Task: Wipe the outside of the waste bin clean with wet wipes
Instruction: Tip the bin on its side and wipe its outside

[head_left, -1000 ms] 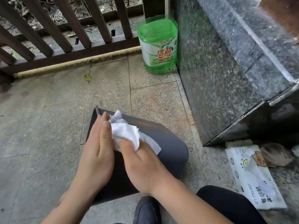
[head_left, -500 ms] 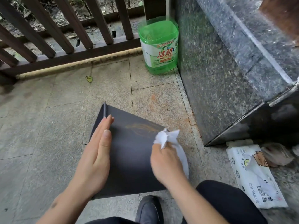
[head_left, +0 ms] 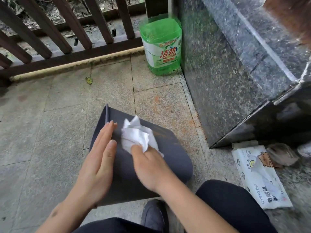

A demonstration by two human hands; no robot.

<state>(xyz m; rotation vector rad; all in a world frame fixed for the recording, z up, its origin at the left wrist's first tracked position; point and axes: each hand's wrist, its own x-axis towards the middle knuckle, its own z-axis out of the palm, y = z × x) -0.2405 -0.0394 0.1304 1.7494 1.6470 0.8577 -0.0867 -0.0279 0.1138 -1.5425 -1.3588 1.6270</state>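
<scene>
A dark grey waste bin (head_left: 170, 148) lies on its side on the stone floor in front of me. My left hand (head_left: 99, 158) rests flat on the bin's left part, fingers straight, steadying it. My right hand (head_left: 148, 163) grips a crumpled white wet wipe (head_left: 136, 135) and presses it on the bin's upper face, just right of my left fingertips. Faint brownish smears show on the bin's surface to the right of the wipe.
A pack of wet wipes (head_left: 262, 179) lies on the floor at the right. A green detergent jug (head_left: 161, 46) stands in the corner by a dark granite block (head_left: 235, 68). A wooden railing (head_left: 67, 31) runs behind. My dark shoe (head_left: 154, 216) is under the bin.
My right hand has swept the wipe from the bin's right edge back to the left, close to my left fingertips. My left hand has stayed on the bin.
</scene>
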